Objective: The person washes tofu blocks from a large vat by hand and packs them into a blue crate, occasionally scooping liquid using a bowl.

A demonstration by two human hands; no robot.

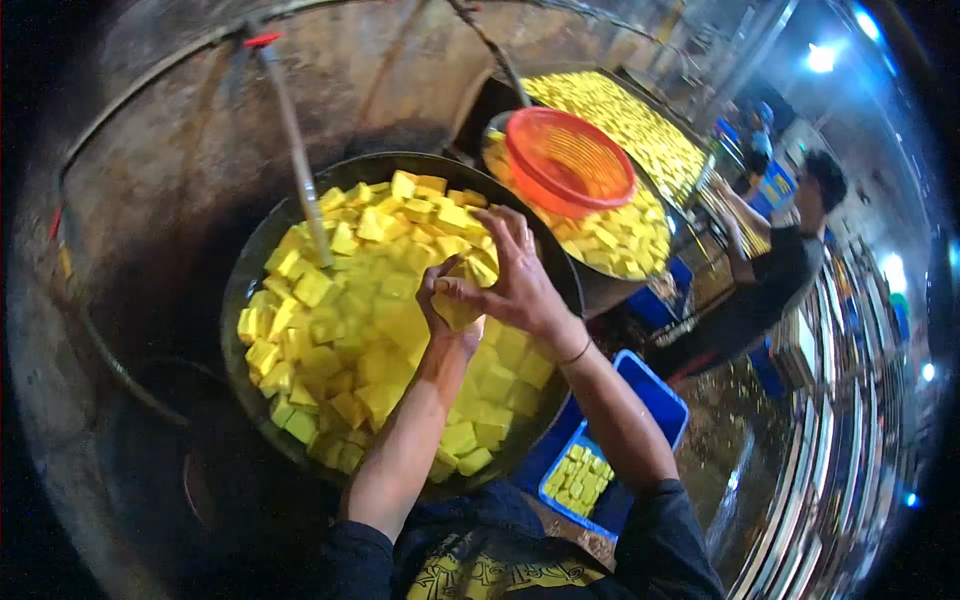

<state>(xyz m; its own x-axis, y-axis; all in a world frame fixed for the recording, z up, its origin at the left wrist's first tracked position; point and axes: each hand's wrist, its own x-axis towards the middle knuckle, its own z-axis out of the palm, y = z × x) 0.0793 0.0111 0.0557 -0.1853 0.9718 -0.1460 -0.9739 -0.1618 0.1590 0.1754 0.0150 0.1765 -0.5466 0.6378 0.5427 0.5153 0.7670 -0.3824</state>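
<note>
A wide dark pan [232,300] full of yellow tofu blocks [315,288] in yellowish liquid lies below my hands. Above its right half, my left hand [450,325] is closed around a single yellow tofu block [458,308]. Beside it, my right hand [525,278] has its fingers stretched out and apart, with the thumb over the block; whether the thumb touches it I cannot tell. Part of the held block is hidden by the fingers.
A pipe [292,150] with a red handle reaches into the pan. An orange plastic basket [590,185] rests on a second pan of tofu. Blue crates [650,392] stand at lower right, one holding tofu pieces. A co-worker [785,270] stands by a large tray of yellow pieces [620,115].
</note>
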